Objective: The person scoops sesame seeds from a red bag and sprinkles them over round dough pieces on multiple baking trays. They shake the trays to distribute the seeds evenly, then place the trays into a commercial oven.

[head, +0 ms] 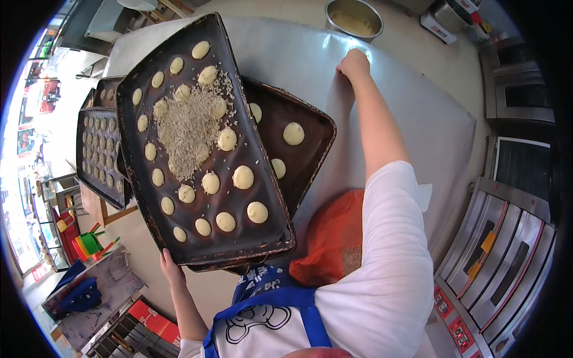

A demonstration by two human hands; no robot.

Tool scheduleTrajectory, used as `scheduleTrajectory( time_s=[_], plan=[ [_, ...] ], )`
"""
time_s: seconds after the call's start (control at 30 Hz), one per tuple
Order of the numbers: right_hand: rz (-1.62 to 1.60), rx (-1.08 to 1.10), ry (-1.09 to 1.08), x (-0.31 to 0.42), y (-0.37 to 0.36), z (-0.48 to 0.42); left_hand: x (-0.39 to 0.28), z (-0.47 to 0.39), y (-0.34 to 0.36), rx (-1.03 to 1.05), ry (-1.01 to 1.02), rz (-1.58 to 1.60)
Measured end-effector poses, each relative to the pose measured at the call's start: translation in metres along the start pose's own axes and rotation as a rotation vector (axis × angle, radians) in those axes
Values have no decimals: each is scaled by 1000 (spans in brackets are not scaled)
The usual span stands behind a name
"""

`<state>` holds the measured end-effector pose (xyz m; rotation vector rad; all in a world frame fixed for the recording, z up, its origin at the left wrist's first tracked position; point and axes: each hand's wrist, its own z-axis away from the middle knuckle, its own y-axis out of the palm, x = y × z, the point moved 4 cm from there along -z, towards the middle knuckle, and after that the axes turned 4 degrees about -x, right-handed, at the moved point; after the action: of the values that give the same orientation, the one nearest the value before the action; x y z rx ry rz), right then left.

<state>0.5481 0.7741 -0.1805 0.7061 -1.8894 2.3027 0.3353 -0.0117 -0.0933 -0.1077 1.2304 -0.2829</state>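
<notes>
A dark baking tray [233, 244] tilts in front of me, with my left hand [171, 267] gripping its near left corner. Rows of pale round batter mounds [243, 177] dot its surface. A heap of sunflower-like seeds [190, 129] covers several mounds near the middle, and loose seeds scatter to its right. Beneath it, partly hidden, lies a second dark tray [309, 147] bearing similar mounds. My right hand [356, 65] reaches far out over the steel table [286, 49], fingers curled; nothing shows in it. Near my body an orange bag [329, 232] holds more seeds, partly hidden by my right arm.
A metal bowl [353, 20] with batter residue stands at the table's far edge. Left, another tray [100, 185] carries seed-covered rounds. A deck oven [497, 250] is at right, a mixer or scale-like machine [441, 24] at far right. Colourful plastic tools [89, 244] sit lower left.
</notes>
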Motion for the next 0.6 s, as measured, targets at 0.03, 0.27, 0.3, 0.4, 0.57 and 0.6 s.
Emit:
scheduleTrajectory(
  time_s=[0.03, 0.27, 0.3, 0.4, 0.57, 0.6],
  plan=[
    [-16, -5, -29, -1, 5, -2, 0, 0, -1, -24, 2, 6],
    [96, -103, -233, -3, 13, 14, -3, 2, 3, 5, 17, 52],
    [-14, -73, -202, -7, 11, 11, -2, 2, 5, 10, 17, 64],
    [-457, 92, -63, -8, -9, 19, -1, 4, 4, 8, 11, 78],
    [-930, 350, -371, 105, -117, 167, 1, 7, 5, -28, 19, 115],
    [-936, 413, -476, 121, -125, 200, 0, 8, 7, -29, 17, 119]
  ],
)
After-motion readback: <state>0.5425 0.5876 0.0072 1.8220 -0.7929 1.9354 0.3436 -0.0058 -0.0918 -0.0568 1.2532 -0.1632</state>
